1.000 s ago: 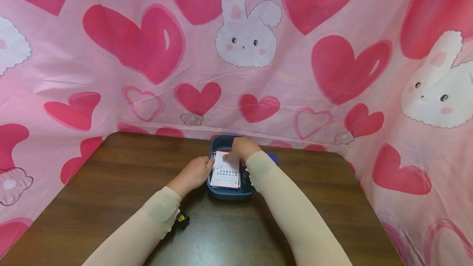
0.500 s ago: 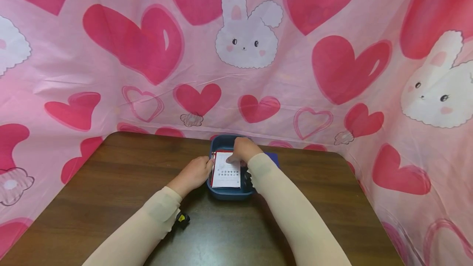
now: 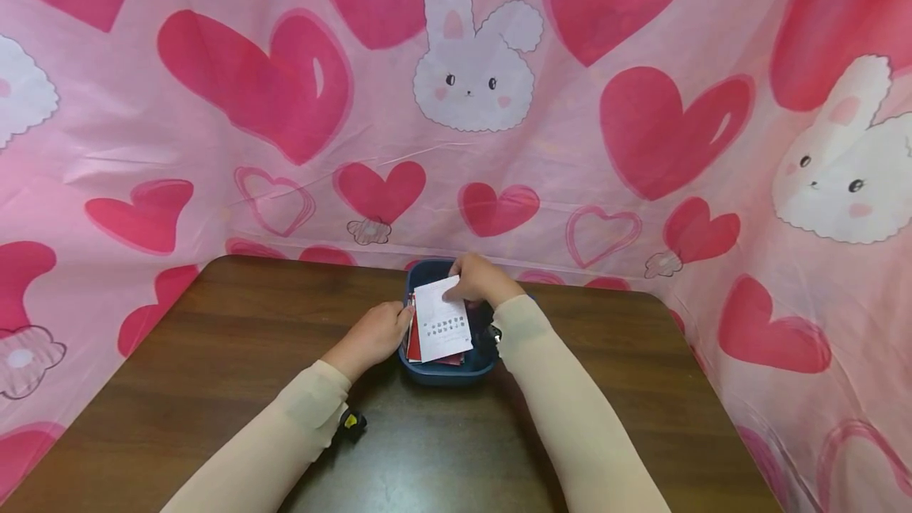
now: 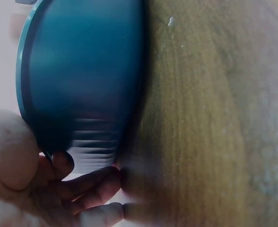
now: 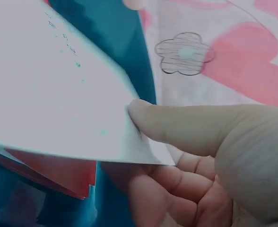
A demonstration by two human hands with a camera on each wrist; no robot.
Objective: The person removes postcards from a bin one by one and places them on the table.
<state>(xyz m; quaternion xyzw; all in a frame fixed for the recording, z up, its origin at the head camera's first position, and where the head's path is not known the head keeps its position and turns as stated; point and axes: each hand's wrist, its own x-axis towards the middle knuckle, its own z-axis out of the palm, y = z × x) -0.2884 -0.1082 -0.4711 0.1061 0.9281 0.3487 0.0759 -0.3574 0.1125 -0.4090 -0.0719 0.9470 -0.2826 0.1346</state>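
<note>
A dark blue plastic bin stands on the table near its back edge. My left hand grips the bin's left rim; in the left wrist view its thumb lies over the rim and its fingers rest against the ridged outer side. Between the thumb and fingers of my right hand is a white card with rows of dark print, pinched near its far edge and tilted over the bin. Under it lie red cards or booklets, partly covered. In the right wrist view the white card bends slightly at the pinched corner.
The brown wooden table spreads to both sides of the bin. Behind it hangs a pink cloth with hearts and rabbits. A small black device is at the left wrist.
My right hand has lifted the white card off the stack and turned it askew, uncovering more red beneath. The hand has shifted slightly up and right; the left hand stays on the rim.
</note>
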